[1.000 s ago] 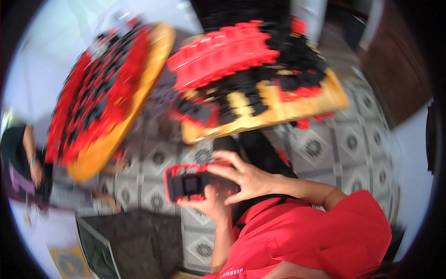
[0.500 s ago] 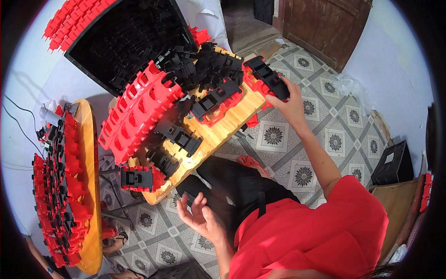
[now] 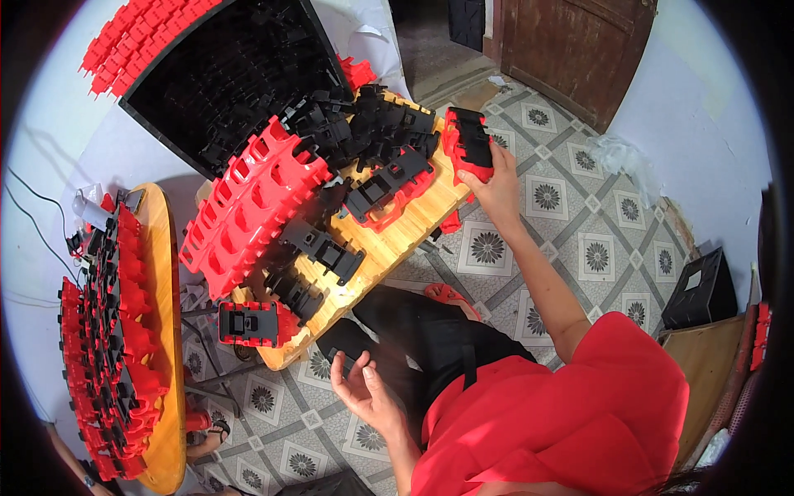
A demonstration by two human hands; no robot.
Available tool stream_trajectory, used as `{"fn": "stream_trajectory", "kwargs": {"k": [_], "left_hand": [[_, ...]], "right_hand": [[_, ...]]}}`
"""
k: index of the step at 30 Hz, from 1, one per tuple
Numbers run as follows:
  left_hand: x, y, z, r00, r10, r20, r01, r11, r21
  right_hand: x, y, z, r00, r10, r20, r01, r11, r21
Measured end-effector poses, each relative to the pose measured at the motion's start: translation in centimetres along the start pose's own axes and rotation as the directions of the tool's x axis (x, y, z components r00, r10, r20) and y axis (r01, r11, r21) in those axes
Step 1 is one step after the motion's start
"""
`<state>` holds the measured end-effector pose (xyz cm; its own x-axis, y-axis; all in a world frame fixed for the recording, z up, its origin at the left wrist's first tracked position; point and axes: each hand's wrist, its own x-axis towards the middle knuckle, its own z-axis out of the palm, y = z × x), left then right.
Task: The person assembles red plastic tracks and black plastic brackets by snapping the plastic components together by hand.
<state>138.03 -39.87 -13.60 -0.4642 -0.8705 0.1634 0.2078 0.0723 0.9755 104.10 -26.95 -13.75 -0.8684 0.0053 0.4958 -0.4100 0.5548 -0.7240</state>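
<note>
At the table's far right end, my right hand (image 3: 496,186) grips a red plastic part with a black insert (image 3: 471,139), thumb on the near side and fingers on the right. My left hand (image 3: 366,395) hovers palm up over my dark trousers, fingers loosely bent and apart, with nothing visible in it. Between the hands, on the light wooden table (image 3: 389,255), lie another red part with a black insert (image 3: 387,186) and a loose black insert (image 3: 324,250). A further joined red and black part (image 3: 251,323) sits at the left corner.
Several red shells (image 3: 248,194) are stacked on the table beside a large tilted black bin (image 3: 240,74) of black inserts. At left, a second wooden table (image 3: 168,331) holds rows of red and black parts. A black box (image 3: 699,289) stands on the right.
My right hand has drawn slightly left, and the part in it has turned more upright, showing more of its red side. My left hand has shifted slightly right and down, fingers still apart.
</note>
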Motion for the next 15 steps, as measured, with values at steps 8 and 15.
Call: {"fn": "stream_trajectory", "kwargs": {"k": [8,15], "left_hand": [[-0.7,-0.8,-0.4,0.998,-0.057,-0.010,0.057,0.998,-0.020],[-0.8,-0.9,-0.2,0.998,-0.067,0.014,0.067,0.998,0.021]], "right_hand": [[0.7,-0.4,2.0,0.991,-0.131,-0.032,0.125,0.979,-0.161],[0.7,-0.5,1.4,0.976,-0.215,0.020,0.216,0.974,-0.063]]}}
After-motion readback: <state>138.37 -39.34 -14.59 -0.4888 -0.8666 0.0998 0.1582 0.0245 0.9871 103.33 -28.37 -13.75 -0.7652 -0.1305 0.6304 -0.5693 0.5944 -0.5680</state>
